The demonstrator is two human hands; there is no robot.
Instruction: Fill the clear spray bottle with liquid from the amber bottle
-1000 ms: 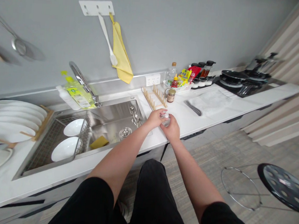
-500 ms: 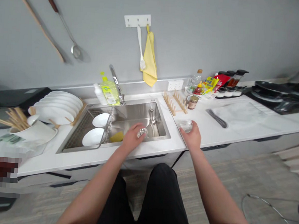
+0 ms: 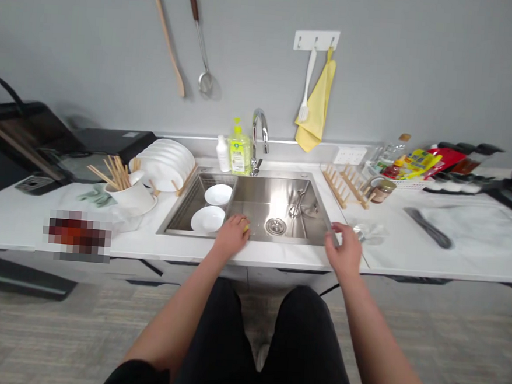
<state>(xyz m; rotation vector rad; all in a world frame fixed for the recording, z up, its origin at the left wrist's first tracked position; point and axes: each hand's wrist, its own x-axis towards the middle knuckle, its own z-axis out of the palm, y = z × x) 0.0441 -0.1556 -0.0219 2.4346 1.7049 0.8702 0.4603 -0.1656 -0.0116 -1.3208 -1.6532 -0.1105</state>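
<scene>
My left hand (image 3: 232, 236) is at the front edge of the sink basin, its fingers curled over a yellow sponge (image 3: 246, 228) that shows only at the fingertips. My right hand (image 3: 344, 248) hovers by the sink's right front corner. Between its thumb and fingers is a small clear glass object (image 3: 333, 238), mostly hidden, whose kind I cannot make out. Just right of that hand, a clear glass item (image 3: 372, 233) rests on the counter. The steel sink (image 3: 277, 199) has a drain strainer (image 3: 276, 226) at its bottom.
Two white bowls (image 3: 208, 218) sit in the wire basket at the sink's left. Behind stand a faucet (image 3: 259, 139) and a soap bottle (image 3: 238, 151). A plate rack (image 3: 182, 178) and chopstick holder (image 3: 133, 198) are left; a wooden rack (image 3: 348, 187), jar (image 3: 382, 190) and dark cloth-like strip (image 3: 429, 227) are right.
My view has swung left. My left hand has gone to the sponge and no longer shows the clear glass piece. My right hand has moved off the glass item on the counter toward the sink.
</scene>
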